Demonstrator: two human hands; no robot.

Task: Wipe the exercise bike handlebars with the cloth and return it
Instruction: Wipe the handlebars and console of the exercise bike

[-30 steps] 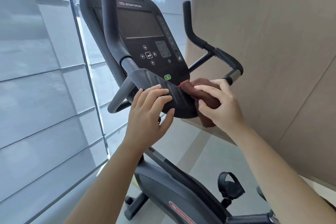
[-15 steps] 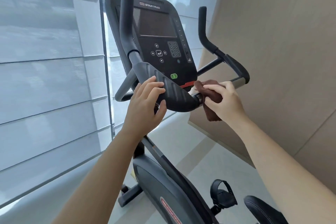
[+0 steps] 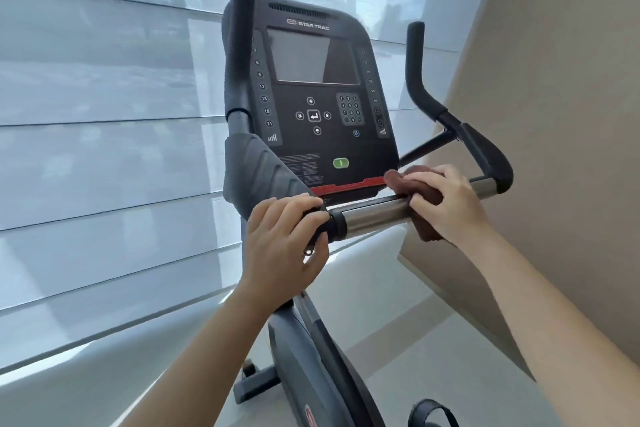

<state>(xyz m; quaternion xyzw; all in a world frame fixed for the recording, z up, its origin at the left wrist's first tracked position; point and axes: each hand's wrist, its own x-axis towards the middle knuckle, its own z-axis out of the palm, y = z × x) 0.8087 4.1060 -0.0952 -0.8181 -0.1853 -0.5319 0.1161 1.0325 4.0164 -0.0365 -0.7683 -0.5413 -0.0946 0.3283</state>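
- left hand (image 3: 284, 239) curled round black grip end of handlebar (image 3: 370, 217), left of the chrome section
- right hand (image 3: 446, 204) fingers bent, pressing brown cloth (image 3: 427, 198) onto chrome bar, right of left hand

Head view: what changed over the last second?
The right hand slid the cloth rightward along the chrome bar, away from the left grip, leaving bare chrome between the hands. The left hand shifted down to the grip's end and curled over it. Unchanged: the right hand holds the cloth, and the left hand stays on that grip.
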